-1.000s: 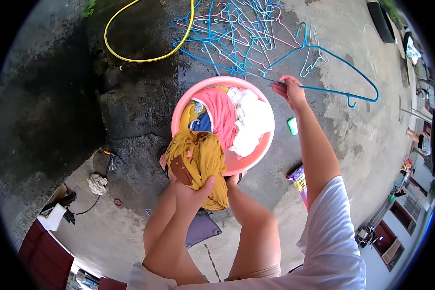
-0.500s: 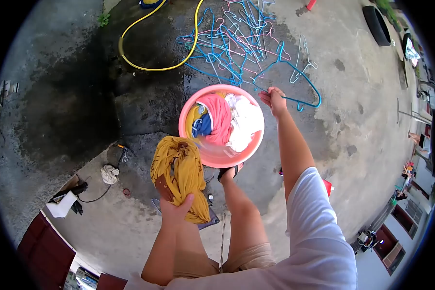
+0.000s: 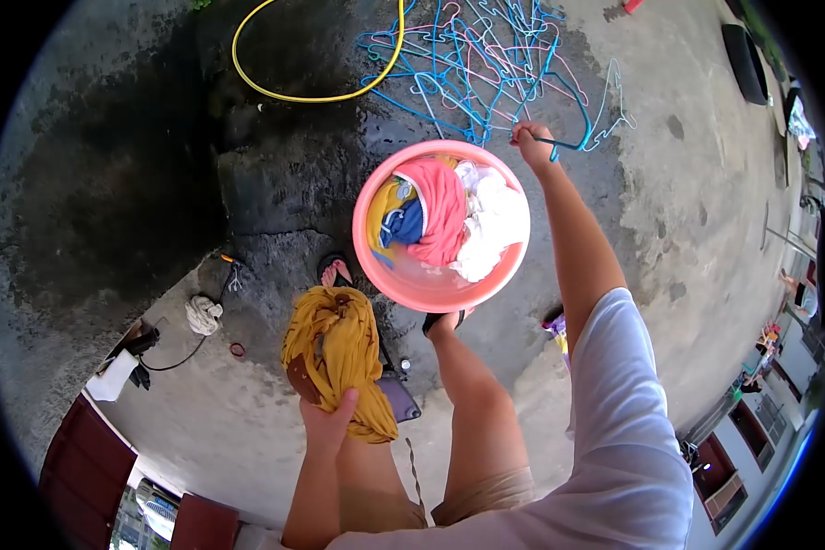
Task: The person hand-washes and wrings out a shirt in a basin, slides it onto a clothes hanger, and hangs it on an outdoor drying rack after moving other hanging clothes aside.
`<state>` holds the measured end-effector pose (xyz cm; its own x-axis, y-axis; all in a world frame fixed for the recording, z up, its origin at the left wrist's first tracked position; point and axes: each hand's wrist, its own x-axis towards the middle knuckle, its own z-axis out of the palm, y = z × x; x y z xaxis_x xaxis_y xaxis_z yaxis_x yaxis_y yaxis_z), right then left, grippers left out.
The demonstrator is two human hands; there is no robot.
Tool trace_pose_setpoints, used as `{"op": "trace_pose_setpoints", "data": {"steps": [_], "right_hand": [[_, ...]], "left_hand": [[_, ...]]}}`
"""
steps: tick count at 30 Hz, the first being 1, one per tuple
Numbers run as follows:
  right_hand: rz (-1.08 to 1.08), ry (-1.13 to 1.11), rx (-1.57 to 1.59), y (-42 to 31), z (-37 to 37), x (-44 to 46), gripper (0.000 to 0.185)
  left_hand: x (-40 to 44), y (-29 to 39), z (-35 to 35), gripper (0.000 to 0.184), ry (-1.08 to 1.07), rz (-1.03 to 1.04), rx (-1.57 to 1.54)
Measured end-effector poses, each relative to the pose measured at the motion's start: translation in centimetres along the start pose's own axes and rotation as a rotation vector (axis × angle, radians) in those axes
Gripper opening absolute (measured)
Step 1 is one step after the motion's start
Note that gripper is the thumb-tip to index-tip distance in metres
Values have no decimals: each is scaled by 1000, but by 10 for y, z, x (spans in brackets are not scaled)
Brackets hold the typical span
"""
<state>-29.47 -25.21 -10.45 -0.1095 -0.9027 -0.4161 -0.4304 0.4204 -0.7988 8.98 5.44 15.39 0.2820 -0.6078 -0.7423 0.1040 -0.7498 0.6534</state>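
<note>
A bunched mustard-yellow garment with brown patches hangs in my left hand, its fingers closed on the lower part of the cloth. My right arm reaches forward, and my right hand is closed around a blue clothes hanger, whose frame sticks out to the right and up. Between the hands stands a pink basin. In it lie pink cloth, white cloth, a blue piece and some yellow cloth. Just beyond my right hand is a tangled pile of blue, pink and white hangers.
A yellow hose loops over the wet concrete at the upper left. One pale hanger lies apart from the pile. A coil of white cord, a small purple mat-like item and a tire are on the ground.
The hanger in my right hand has turned, its frame swinging up and closer to the pile. The view has shifted, and my other foot now shows by the yellow garment.
</note>
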Motion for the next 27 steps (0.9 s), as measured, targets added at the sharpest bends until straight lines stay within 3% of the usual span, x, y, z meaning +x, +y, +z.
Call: {"op": "trace_pose_setpoints", "data": {"steps": [2, 3, 4, 6, 8, 10, 14, 16, 19, 22, 24, 27], "right_hand": [[-172, -79, -430, -12, 16, 0, 17], [-237, -144, -379, -12, 25, 1, 12], [-191, -239, -502, -11, 29, 2, 10], [-321, -399, -655, -8, 60, 1, 7], [-471, -495, -631, -6, 99, -11, 4], [-360, -509, -521, -23, 124, -29, 4], [-451, -234, -539, -67, 137, -72, 10], [-462, -128, -425, -101, 120, -99, 7], [-557, -3, -323, -156, 78, -145, 6], [-569, 195, -340, -211, 37, -199, 9], [-505, 306, -348, -228, 17, -237, 9], [-486, 389, -410, -273, -8, -302, 11]], "left_hand": [[1, 5, 2, 49, -8, 8, -9], [0, 8, 2, 49, -13, 11, -13], [0, 11, 2, 49, -18, 13, -17], [1, 19, 4, 49, -24, 53, -36], [3, 22, 5, 50, -27, 72, -88], [2, 23, 4, 51, -21, 66, -173], [0, 22, -23, 57, 4, -48, -119], [-6, 39, -29, 58, 57, -94, -155], [-15, 43, -51, 57, -25, -145, -304], [-29, 66, -53, 65, -186, -281, -545], [-33, 84, -43, 74, -463, -203, -623], [-68, 143, 2, 76, -667, -275, -834]]}}
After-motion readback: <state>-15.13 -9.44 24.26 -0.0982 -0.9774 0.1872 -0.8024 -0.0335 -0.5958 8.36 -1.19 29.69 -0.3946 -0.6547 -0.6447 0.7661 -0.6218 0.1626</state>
